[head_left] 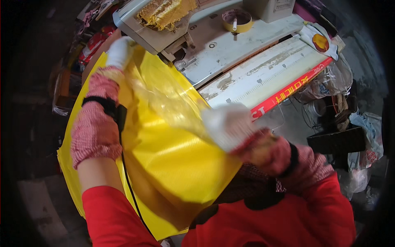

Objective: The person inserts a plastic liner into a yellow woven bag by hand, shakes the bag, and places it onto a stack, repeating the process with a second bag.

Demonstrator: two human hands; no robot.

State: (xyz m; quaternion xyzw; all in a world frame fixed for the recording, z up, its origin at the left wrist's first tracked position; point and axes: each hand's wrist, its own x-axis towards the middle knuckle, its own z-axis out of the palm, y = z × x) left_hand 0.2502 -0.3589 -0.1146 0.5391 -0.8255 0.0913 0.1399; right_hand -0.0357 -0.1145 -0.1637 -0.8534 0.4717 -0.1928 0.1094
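Note:
A glossy yellow plastic sheet (177, 164) hangs over my lap and slopes up to the white sewing machine. My left hand (119, 53), in a white knitted glove, is closed on the sheet's far left edge beside the machine head. My right hand (230, 125), gloved the same way, is smeared by motion over the sheet's right side; its fingers cannot be made out. Between the hands runs a blurred, see-through yellowish band (168, 105); I cannot tell whether it is film or the sheet's moving edge.
The sewing machine (205, 61) carries a frayed gold woven cloth (164, 14) and a tape roll (237, 21). A worn white table edge (247, 78) with a red strip (292, 88) lies on the right. Plastic bags (329, 80) and a dark box (337, 140) are beyond it.

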